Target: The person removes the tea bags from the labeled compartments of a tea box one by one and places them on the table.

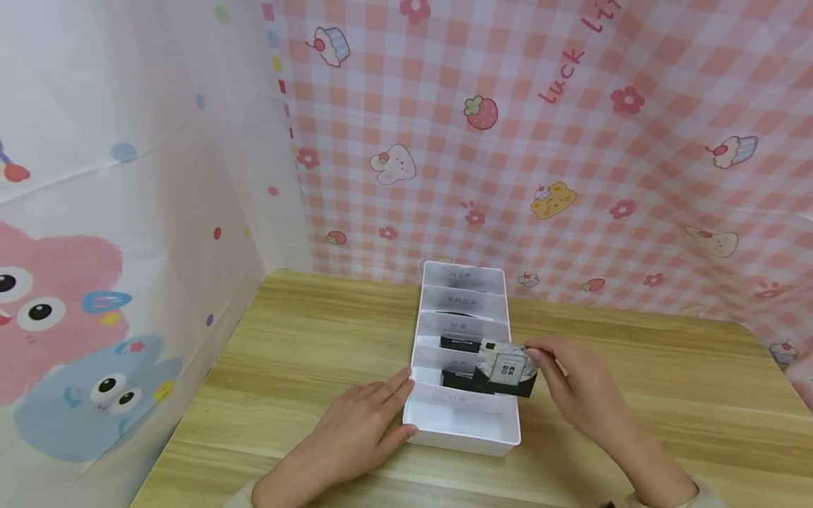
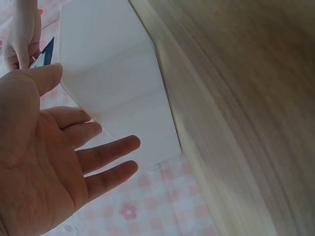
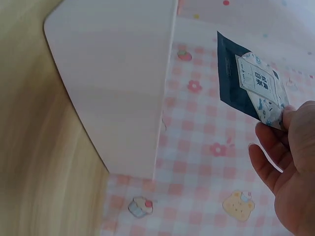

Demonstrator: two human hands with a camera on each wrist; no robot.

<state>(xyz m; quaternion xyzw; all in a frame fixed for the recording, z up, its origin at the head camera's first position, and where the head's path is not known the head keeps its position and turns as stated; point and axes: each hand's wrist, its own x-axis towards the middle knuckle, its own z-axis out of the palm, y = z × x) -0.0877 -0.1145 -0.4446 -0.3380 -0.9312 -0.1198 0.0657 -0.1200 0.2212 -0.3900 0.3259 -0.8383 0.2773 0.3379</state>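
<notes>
A white, long divided storage box [image 1: 459, 442] stands on the table, with printed labels on its dividers. My left hand [image 1: 363, 425] rests against its left side, fingers mostly straight; the left wrist view shows the thumb and fingertips at the box edge. Between thumb and fingers, my right hand [image 1: 583, 386] pinches a dark tea sachet [image 3: 254, 84] with a pale patterned label by one end. The sachet is held above the box's right edge, over the nearer compartments. Other dark sachets [image 1: 461, 343] lie in the middle compartments, partly hidden. The nearest compartment holds nothing visible.
The box stands on a wood-grain table [image 1: 305, 339]. Behind the table hangs a pink checked cloth [image 1: 432, 219] with printed figures. A white cloth [image 1: 171, 183] with cartoon characters hangs along the left side.
</notes>
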